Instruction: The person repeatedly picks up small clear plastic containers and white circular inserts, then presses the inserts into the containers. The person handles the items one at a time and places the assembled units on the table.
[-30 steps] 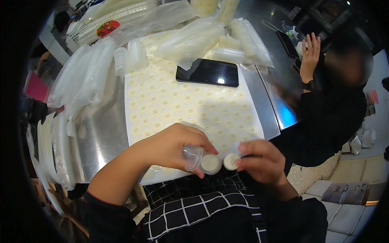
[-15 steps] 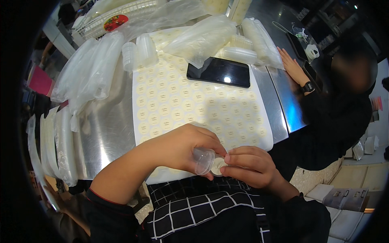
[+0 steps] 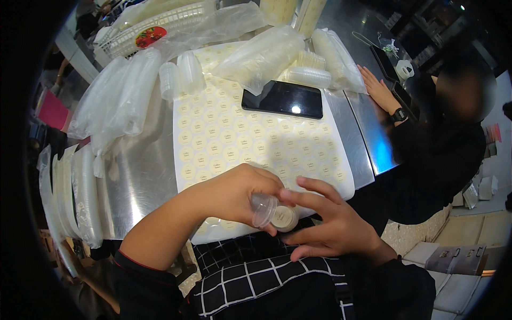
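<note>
Near the table's front edge, my left hand (image 3: 240,189) is closed around a small clear plastic cup (image 3: 262,210), tilted on its side. A round cream sticker (image 3: 284,218) shows at the end of the cup facing my right hand; whether it lies on a lid or on a second cup I cannot tell. My right hand (image 3: 341,226) is open beside it, fingers spread, with nothing in them. Beneath and beyond my hands lies a large sheet of round cream stickers (image 3: 208,130). A black phone (image 3: 282,100) rests on the sheet's far part.
Bagged plastic cups (image 3: 261,58) and loose cup stacks (image 3: 184,74) stand along the far side. More bags (image 3: 120,96) lie on the left of the steel table (image 3: 136,176). A white basket (image 3: 176,26) is at the back. At right, another person's hand (image 3: 378,88) rests on the table.
My right hand has let go of the sticker's edge and spread its fingers, moving slightly right. My left hand still holds the cup, and the sticker is more fully visible.
</note>
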`<state>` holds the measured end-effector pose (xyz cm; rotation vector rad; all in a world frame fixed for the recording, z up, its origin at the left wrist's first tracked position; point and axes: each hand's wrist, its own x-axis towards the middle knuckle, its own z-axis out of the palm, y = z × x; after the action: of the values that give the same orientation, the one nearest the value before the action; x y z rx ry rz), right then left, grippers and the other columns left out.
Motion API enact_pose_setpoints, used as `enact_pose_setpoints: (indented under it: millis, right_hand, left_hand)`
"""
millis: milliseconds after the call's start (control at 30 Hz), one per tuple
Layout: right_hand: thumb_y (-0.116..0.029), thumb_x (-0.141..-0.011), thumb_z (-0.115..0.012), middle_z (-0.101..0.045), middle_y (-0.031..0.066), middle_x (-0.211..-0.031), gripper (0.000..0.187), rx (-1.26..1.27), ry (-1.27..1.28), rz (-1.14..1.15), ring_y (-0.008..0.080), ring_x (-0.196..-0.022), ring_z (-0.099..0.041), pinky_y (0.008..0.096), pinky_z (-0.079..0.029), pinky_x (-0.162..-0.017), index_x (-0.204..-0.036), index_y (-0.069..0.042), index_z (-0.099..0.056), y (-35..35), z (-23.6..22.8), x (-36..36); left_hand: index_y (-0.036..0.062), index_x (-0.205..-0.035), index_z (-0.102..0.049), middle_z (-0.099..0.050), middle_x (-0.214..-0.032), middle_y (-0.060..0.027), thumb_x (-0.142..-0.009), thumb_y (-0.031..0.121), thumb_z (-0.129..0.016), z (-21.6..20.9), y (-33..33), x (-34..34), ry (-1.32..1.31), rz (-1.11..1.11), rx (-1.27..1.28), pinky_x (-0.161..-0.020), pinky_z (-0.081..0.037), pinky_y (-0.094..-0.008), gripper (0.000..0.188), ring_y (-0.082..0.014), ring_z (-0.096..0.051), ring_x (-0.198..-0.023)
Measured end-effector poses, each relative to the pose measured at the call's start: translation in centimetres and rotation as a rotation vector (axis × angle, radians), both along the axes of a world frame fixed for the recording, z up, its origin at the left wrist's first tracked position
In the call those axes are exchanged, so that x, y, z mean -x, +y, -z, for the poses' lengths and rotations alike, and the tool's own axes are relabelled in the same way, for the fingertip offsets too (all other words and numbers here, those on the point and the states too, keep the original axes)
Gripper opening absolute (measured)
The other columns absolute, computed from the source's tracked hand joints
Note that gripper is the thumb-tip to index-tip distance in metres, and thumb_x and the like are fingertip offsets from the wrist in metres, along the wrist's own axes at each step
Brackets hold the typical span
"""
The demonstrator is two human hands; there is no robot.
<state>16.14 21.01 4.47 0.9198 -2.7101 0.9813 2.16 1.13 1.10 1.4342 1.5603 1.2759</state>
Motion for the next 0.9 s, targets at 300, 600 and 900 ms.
enact_pose_setpoints:
  millis: [300,600,900]
  right_hand:
    - [-0.038,-0.072,-0.083,-0.038,0.0113,-0.148,0.054,-0.076,0.183,0.147,0.0397,-0.134,-0.036,0.0493,-0.039,-0.107,-0.122,-0.031,-0.067,-1.1,1.8,-0.7]
    - [-0.018,-0.080,-0.074,-0.055,0.0108,-0.121,0.022,0.172,0.048,0.168,0.0319,-0.122,-0.050,0.0451,-0.043,-0.097,-0.097,-0.008,-0.064,0.3,3.4,-1.5]
    - [-0.016,-0.079,-0.075,-0.063,0.0084,-0.105,0.022,0.176,0.136,0.258,0.0300,-0.103,-0.059,0.0400,-0.047,-0.091,-0.094,-0.006,-0.063,1.5,7.0,-1.6]
  left_hand:
    - [0.0084,-0.099,-0.072,-0.070,-0.094,-0.0099,-0.057,0.022,-0.091,0.7,-0.2,0.2,0.081,-0.014,-0.062,-0.077,-0.051,-0.0371,0.048,-0.0294,-0.066,-0.085]
    - [0.0078,-0.098,-0.074,-0.071,-0.088,-0.0079,-0.048,0.025,-0.096,-0.5,0.0,0.1,-0.003,-0.049,0.033,-0.073,-0.049,-0.0323,0.057,-0.0235,-0.065,-0.081]
    - [0.0056,-0.100,-0.075,-0.070,-0.089,-0.0071,-0.048,0.018,-0.097,-0.4,-1.5,1.5,-0.081,-0.213,0.059,-0.076,-0.049,-0.0280,0.058,-0.0182,-0.064,-0.082]
